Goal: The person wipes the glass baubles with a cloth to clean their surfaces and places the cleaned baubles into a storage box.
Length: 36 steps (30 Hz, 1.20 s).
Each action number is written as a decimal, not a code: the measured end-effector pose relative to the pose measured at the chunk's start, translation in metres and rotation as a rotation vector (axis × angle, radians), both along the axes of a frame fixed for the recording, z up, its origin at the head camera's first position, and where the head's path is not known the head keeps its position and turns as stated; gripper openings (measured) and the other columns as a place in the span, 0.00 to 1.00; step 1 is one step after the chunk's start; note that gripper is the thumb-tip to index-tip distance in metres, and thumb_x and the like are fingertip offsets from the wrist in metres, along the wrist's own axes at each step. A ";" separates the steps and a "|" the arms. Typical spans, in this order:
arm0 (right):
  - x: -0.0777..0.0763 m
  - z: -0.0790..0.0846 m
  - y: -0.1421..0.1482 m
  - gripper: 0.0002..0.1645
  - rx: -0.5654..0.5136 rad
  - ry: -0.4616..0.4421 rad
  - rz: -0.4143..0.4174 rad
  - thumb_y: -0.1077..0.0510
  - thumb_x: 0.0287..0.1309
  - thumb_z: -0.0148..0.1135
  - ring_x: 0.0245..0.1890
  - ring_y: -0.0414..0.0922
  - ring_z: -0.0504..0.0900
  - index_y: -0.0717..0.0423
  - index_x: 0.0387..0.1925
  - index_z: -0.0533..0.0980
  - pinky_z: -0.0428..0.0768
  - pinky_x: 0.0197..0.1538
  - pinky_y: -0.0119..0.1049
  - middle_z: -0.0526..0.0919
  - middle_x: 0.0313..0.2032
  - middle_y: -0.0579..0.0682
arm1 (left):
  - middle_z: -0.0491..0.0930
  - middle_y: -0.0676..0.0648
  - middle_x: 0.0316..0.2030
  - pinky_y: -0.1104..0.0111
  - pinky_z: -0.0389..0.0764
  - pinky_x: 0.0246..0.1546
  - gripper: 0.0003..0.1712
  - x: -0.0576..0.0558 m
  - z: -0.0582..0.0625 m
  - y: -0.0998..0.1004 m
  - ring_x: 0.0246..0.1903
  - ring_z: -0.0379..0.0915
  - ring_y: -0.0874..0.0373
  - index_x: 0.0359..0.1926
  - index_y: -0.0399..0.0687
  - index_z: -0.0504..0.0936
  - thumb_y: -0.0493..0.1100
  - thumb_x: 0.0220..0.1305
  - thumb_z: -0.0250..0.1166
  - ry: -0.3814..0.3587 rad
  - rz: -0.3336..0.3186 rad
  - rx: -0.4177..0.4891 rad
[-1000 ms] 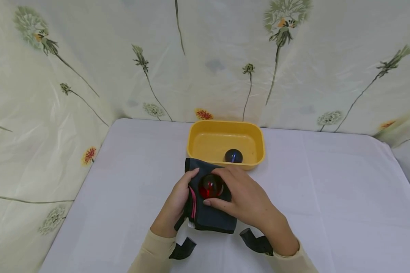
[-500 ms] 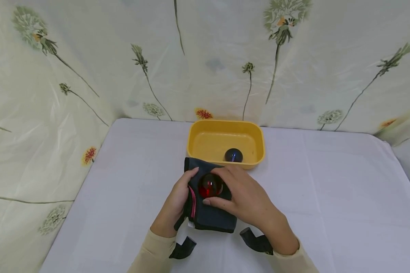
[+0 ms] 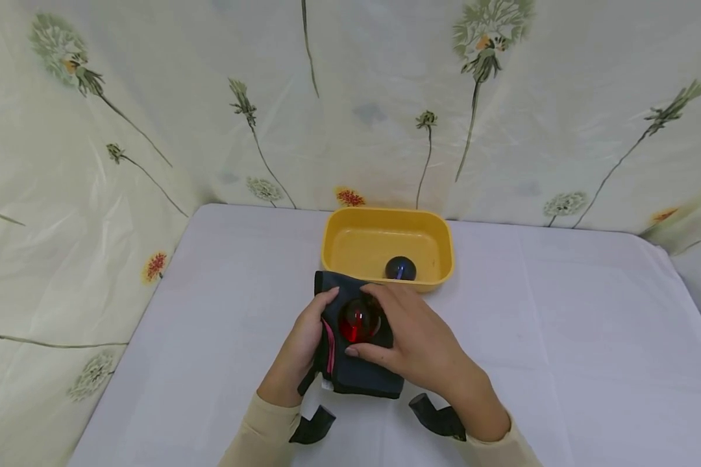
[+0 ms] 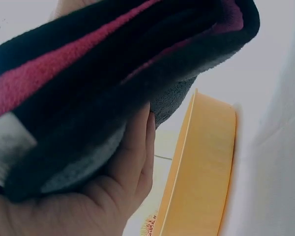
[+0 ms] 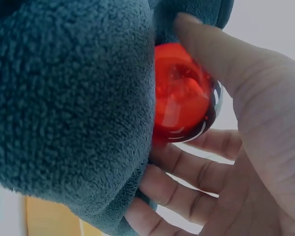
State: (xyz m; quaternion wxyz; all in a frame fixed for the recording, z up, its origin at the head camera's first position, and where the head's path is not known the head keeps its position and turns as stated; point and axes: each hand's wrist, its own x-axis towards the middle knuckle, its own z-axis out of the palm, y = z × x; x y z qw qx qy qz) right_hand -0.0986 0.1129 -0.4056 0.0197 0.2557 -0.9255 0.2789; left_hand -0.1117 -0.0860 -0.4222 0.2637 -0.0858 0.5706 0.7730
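The right hand [image 3: 411, 337] is curling thumb and fingers around the red ball [image 3: 359, 320], pressing it against the dark folded cloth [image 3: 356, 373], while the left hand [image 3: 300, 344] is gripping that cloth's edge at the ball's 9 o'clock. Both hands are meeting at the ball, the right one nearer. At the ball's 12 o'clock, just beyond the cloth, the yellow tub [image 3: 344, 224] is sitting on the desk [image 3: 561, 337], holding a dark blue ball [image 3: 400, 268].

ball [image 3: 359, 320] on folded cloth [image 3: 353, 363], tub [image 3: 335, 250] just behind, second ball [image 3: 400, 268] inside tub
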 end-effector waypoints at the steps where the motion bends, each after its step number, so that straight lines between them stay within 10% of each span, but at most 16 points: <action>1: 0.000 0.000 0.000 0.49 -0.001 0.007 0.002 0.31 0.52 0.77 0.67 0.50 0.72 0.53 0.67 0.73 0.74 0.68 0.50 0.78 0.64 0.50 | 0.72 0.43 0.61 0.67 0.72 0.58 0.33 0.000 0.000 0.000 0.57 0.70 0.54 0.69 0.37 0.66 0.59 0.80 0.44 -0.001 -0.001 0.003; 12: -0.001 0.003 0.003 0.43 0.021 0.021 -0.014 0.25 0.58 0.66 0.51 0.44 0.75 0.53 0.58 0.80 0.81 0.57 0.45 0.79 0.55 0.48 | 0.74 0.45 0.55 0.70 0.76 0.52 0.33 0.001 -0.002 0.001 0.48 0.76 0.58 0.67 0.37 0.67 0.60 0.79 0.44 -0.018 -0.032 0.017; 20: 0.000 0.001 0.001 0.51 0.009 -0.014 -0.002 0.29 0.52 0.76 0.66 0.49 0.72 0.53 0.68 0.73 0.75 0.67 0.50 0.76 0.64 0.50 | 0.69 0.42 0.64 0.64 0.68 0.63 0.34 0.001 -0.001 0.001 0.62 0.65 0.51 0.71 0.36 0.65 0.59 0.80 0.44 0.024 -0.003 -0.008; 36: 0.000 0.001 0.005 0.42 0.017 0.021 0.002 0.29 0.54 0.73 0.52 0.42 0.75 0.49 0.61 0.78 0.81 0.56 0.43 0.78 0.55 0.45 | 0.71 0.43 0.60 0.70 0.78 0.53 0.34 -0.001 -0.004 0.002 0.53 0.74 0.57 0.69 0.37 0.65 0.60 0.80 0.43 0.011 -0.046 0.015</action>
